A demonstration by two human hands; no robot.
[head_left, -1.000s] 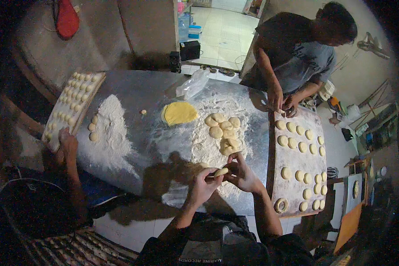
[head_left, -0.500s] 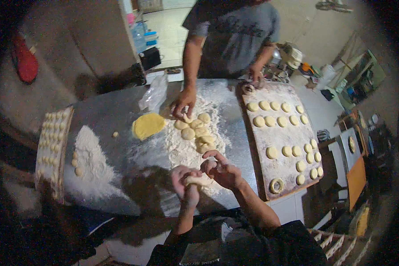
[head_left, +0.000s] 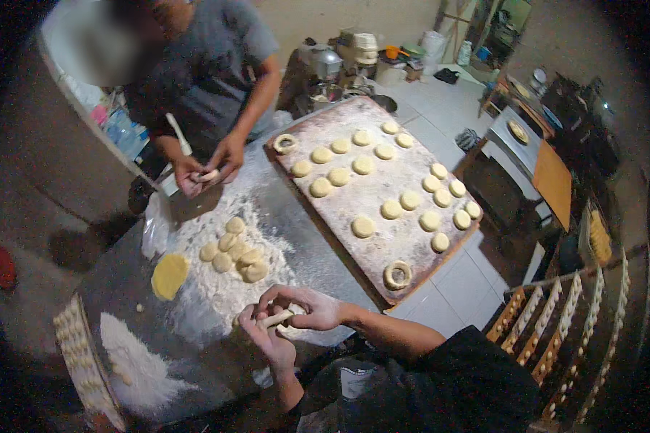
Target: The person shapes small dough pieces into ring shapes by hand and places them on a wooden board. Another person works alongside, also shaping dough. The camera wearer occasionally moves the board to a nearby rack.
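Two bare hands sit low in my feed: the left hand (head_left: 271, 348) and right hand (head_left: 316, 309) both grip one pale dough strip (head_left: 276, 318) between their fingers, above the tabletop's (head_left: 303, 242) near edge. Beyond them I see a cluster of dough pieces (head_left: 222, 261) on loose flour. Along the tabletop's right edge, a floured board (head_left: 412, 164) carries dough rounds (head_left: 362, 165), with one dough ring (head_left: 398, 283) at its near corner. Across from me, a co-worker's hands (head_left: 227, 157) hold another piece.

Partly hidden dough piece (head_left: 276, 318) in hands (head_left: 318, 308)
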